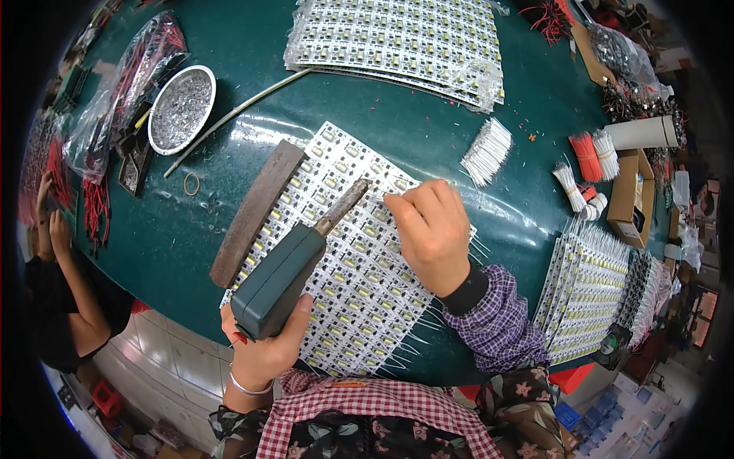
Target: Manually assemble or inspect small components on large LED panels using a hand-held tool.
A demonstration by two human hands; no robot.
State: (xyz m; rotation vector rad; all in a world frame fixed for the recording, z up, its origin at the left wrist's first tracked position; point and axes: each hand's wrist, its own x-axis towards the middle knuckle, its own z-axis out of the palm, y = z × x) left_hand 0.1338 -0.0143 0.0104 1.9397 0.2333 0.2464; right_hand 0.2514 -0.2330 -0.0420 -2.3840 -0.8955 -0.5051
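- Green tabletop (390, 115): LED panel (359, 306) lies slanted, centre.
- Left hand (265, 350) grips soldering gun (279, 281); gun's long axis runs up-right, tip (362, 187) just left of right hand (434, 236).
- Right fingertips (392, 201) pinched together over panel; contents unclear.

Glossy green worktop (183, 241), light glare streaks; pale tiled floor (164, 344) lower left; blue items (600, 417) lower right, cluttered.
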